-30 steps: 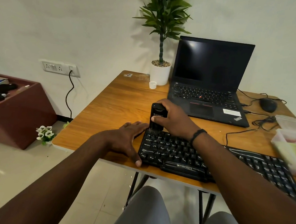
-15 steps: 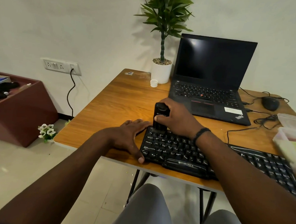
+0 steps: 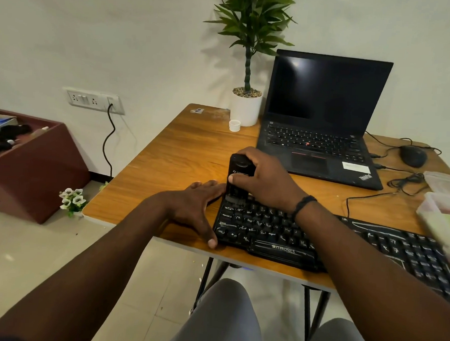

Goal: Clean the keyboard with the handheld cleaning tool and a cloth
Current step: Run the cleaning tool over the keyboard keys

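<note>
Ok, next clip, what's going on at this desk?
A person is cleaning a black keyboard on a wooden table. The right hand grips a small black handheld cleaning tool, standing upright with its lower end on the keys at the keyboard's far left corner. The left hand lies flat against the keyboard's left edge, steadying it. No cloth is in use.

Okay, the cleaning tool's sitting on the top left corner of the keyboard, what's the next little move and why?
Probably slide the cleaning tool rightward along the top row. The right hand grips it upright at the keyboard's far-left corner, the left hand braces that end, and the other keys lie to the right.
</note>
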